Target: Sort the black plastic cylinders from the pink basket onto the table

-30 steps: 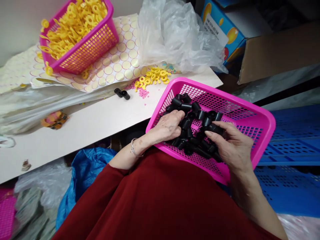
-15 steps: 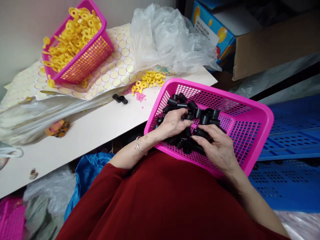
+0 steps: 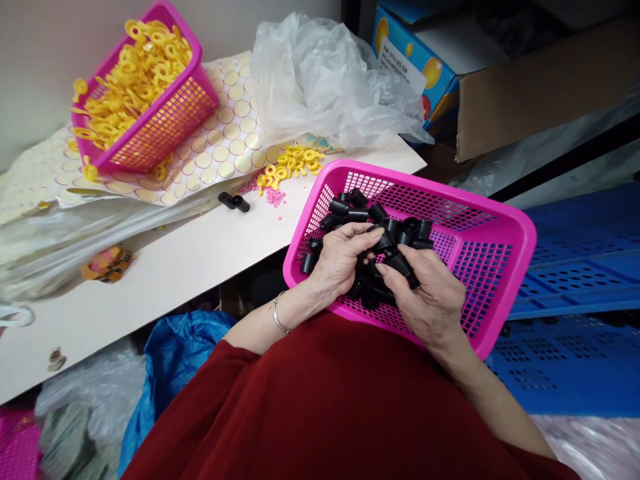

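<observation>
A pink mesh basket (image 3: 495, 233) rests on my lap, against the table's edge. It holds several short black plastic tubes (image 3: 358, 208). My left hand (image 3: 343, 257) lies inside the basket with its fingers curled round black tubes. My right hand (image 3: 425, 293) sits beside it, fingers bent over a black tube (image 3: 400, 263) pinched at the tips. The two hands meet over the middle of the pile. A silver bangle (image 3: 277, 315) circles my left wrist.
On the white table (image 3: 165, 267) a second pink basket (image 3: 150, 127) brims with yellow rings, on sheets of round stickers (image 3: 230, 147). Loose yellow rings (image 3: 290, 163), a black tube pair (image 3: 234, 201), crumpled clear plastic (image 3: 325, 80). Blue crates (image 3: 580, 280) lie to the right, cardboard boxes behind.
Both hands have drawn together over the pile; my right hand slid left and up. The view shifted slightly, so the basket sits further left.
</observation>
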A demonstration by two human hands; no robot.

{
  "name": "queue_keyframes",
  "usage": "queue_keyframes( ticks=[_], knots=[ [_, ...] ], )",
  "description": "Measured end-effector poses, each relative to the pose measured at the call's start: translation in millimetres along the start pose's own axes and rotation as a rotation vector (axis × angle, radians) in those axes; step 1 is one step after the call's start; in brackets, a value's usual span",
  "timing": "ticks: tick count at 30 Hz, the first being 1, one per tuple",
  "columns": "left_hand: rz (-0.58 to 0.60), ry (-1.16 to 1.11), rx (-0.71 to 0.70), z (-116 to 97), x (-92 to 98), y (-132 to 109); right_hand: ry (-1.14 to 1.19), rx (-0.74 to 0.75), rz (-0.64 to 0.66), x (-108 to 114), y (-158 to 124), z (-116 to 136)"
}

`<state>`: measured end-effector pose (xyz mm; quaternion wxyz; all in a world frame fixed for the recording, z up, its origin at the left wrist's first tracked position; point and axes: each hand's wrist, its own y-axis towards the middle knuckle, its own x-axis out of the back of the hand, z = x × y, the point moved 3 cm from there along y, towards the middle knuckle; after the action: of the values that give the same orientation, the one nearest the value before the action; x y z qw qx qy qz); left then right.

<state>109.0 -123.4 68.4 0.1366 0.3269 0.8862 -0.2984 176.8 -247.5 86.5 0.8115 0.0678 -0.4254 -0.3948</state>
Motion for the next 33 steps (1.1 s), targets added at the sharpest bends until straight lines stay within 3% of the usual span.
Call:
queue_keyframes(
  ticks=[4,8,13,16,19,23,27,33],
  knots=[
    [-0.012,-0.006,-0.098,9.4,-0.4,-3.8,0.084,-0.129,-0.024,-3.8,-3.3,-3.5],
    [0.032,0.095,-0.185,8.2,-3.3,-15.5,0.361,-0.284,-0.036,-13.7,-9.2,-16.9],
    [0.271,0.262,-0.244,-4.3,-8.0,-20.6,0.390,-0.281,0.125,-16.8,-8.1,-25.2],
    [0.235,0.345,-0.189,-10.2,2.3,-8.2,0.353,-0.288,0.099,-7.0,-3.6,-32.0],
    [0.157,0.573,-0.239,-19.1,17.6,7.2,0.346,-0.380,0.072,0.0,0.8,-48.7],
    [0.157,1.035,-0.306,-27.0,26.6,14.8,0.455,-0.487,0.200,-10.1,9.8,-71.5],
    [0.112,1.151,-0.291,-28.0,26.5,12.4,0.165,-0.434,0.422,-28.6,26.9,-74.7],
    [0.112,0.900,-0.211,-21.8,37.9,14.9,-0.278,-0.328,0.569,-49.6,46.9,-47.2]
  ],
)
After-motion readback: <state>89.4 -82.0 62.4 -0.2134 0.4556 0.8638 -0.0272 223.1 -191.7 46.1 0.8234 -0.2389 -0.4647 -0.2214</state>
